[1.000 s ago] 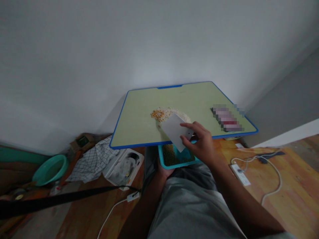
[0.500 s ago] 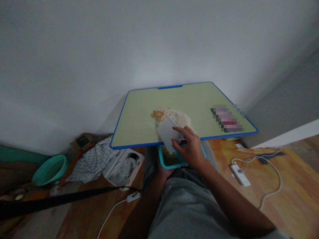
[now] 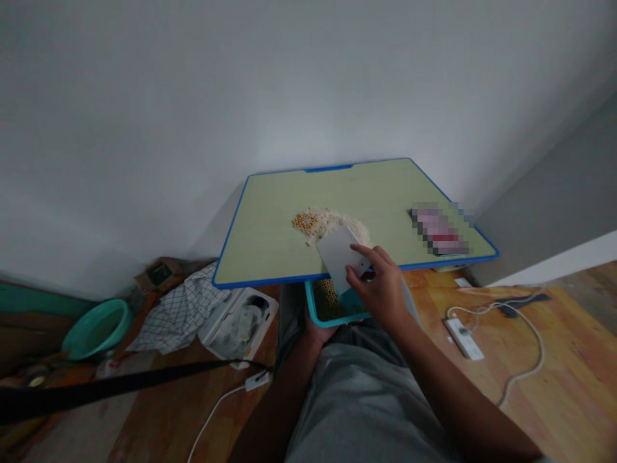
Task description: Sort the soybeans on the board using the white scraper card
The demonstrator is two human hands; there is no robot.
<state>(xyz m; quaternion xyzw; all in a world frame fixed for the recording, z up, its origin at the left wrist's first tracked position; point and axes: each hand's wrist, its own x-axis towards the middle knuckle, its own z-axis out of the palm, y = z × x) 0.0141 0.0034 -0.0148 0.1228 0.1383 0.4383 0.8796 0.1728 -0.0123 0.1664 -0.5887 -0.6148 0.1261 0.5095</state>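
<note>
Between the thumb and fingers of my right hand (image 3: 380, 283) is a flat white card (image 3: 338, 254), tilted over the near edge of the green table (image 3: 270, 199). Behind and beside the card lies a pile of white grains (image 3: 354, 226), with yellow kernels (image 3: 305, 223) at its left end. Below the table edge, my left hand (image 3: 322, 331) holds a turquoise container (image 3: 340, 320) from beneath; most of its fingers are hidden. Dark green and yellowish grains (image 3: 328, 301) lie inside the container.
A blurred pinkish flat object (image 3: 439, 231) lies on the table's right side. On the floor are a green basin (image 3: 99, 329), checked cloth (image 3: 176, 308), an open white box (image 3: 241, 325) and a power strip (image 3: 465, 339) with cables.
My right hand and the card have moved to the right. Less of the white pile shows on its near right side, and more of the container's inside is visible.
</note>
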